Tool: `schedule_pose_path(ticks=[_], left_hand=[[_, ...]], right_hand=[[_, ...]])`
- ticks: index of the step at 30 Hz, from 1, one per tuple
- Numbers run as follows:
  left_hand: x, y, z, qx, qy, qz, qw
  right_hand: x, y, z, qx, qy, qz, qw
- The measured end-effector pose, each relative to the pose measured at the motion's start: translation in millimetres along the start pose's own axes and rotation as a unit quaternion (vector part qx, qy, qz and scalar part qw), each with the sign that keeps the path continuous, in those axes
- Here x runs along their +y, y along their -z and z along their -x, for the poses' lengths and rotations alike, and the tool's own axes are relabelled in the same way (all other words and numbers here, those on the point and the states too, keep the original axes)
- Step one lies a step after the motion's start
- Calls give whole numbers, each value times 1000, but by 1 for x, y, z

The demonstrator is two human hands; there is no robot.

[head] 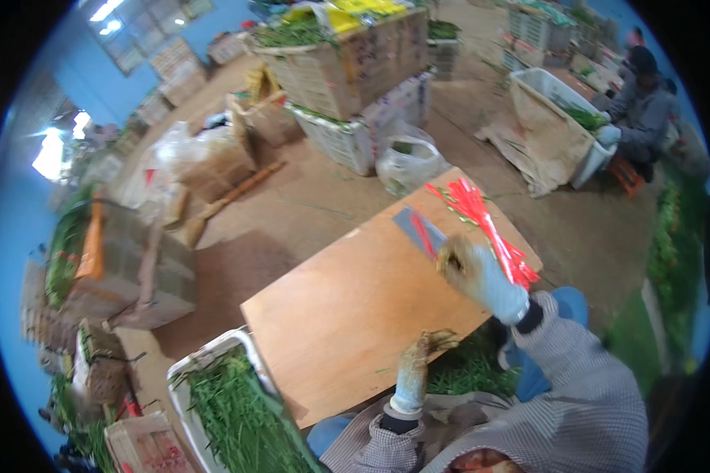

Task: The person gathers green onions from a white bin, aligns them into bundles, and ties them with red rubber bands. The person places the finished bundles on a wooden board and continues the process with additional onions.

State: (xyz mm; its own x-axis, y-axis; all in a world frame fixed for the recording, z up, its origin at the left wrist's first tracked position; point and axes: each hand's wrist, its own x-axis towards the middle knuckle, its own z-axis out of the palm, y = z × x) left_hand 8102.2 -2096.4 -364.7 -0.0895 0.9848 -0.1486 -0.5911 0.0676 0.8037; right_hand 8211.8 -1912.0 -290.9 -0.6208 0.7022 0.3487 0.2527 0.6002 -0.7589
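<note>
A light brown wooden board [331, 295] lies tilted across the view before me. My left hand [420, 360], in a soiled light-blue glove, is at the board's near edge, its fingers stretched to the right with nothing visible in them. My right hand [476, 272], gloved and blurred, is curled over the board's right part; whether its fingers pinch anything is unclear. Beside its fingertips is a flat grey plate [411, 227] with a red strip [421, 233] on it. A bundle of shiny red strips [479, 216] lies along the board's far right side, partly behind my right hand.
A white crate of cut greens [231, 402] stands at the board's left end. More greens [473, 366] lie below its near edge. Beyond it are stacked crates [355, 77], a plastic bag [411, 156] and cardboard boxes [213, 165]. A seated person [645, 112] handles greens at a crate [550, 118].
</note>
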Motion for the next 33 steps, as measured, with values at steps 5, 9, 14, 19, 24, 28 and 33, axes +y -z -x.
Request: schedule_pose_path(ticks=[5,9,14,19,24,28,33], left_hand=[[-5,-20,51,56,-46,213,974],[14,-9,99,110,-31,108,988],[4,-14,108,127,-87,81,985],[-8,-15,122,65,-51,81,993],[-6,1,124,56,-109,133,984],[-3,33,96,223,-232,193,927],[-5,49,60,217,-257,253,907]], right_hand=[[-72,-23,87,-111,326,41,938],[-92,-46,118,-157,391,18,906],[-55,-60,105,-23,58,-118,991],[-30,-96,40,-216,-37,-331,918],[-55,-84,30,-75,381,129,912],[-69,-91,89,-43,382,86,919],[-85,-116,124,-211,331,-144,908]])
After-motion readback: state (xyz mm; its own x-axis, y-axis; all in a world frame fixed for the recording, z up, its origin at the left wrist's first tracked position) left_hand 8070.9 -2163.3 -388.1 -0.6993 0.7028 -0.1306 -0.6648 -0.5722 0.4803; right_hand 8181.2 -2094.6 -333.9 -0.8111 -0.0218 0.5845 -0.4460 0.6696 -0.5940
